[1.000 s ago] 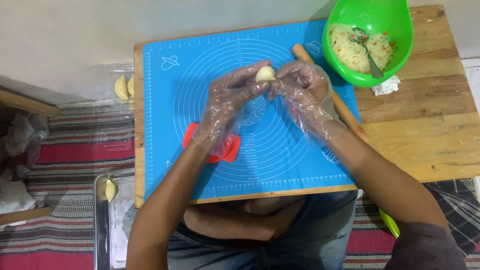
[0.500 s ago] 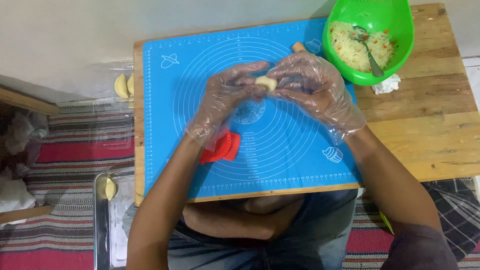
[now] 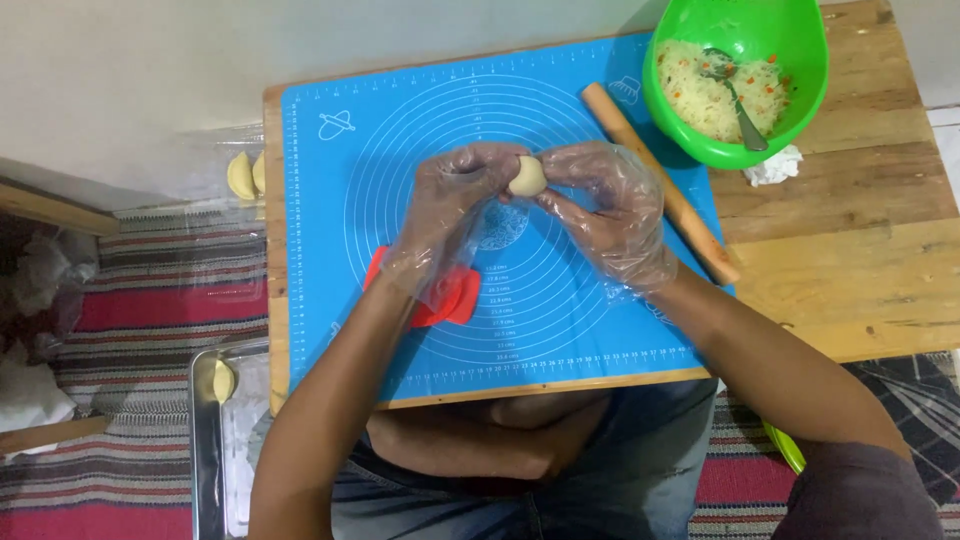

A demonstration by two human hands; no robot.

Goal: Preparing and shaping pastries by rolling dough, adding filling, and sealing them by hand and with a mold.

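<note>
Materials and finishes at the dough-working station

Both hands, left hand point(image 3: 455, 205) and right hand point(image 3: 610, 215), wear thin, clear, crinkled plastic gloves; the dough piece point(image 3: 527, 176) is pale, smooth and matt. The blue mat point(image 3: 400, 130) looks like smooth matt silicone, over a grainy wooden table point(image 3: 850, 230). Rolling pin point(image 3: 690, 225): bare wood. Bowl point(image 3: 790, 40): glossy green plastic. Spoon point(image 3: 740, 100): metal. Tray point(image 3: 205, 440): dull metal.

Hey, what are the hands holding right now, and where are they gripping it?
Both hands, left hand and right hand, in clear plastic gloves, pinch a small pale dough piece between their fingertips, one at each side.
</note>
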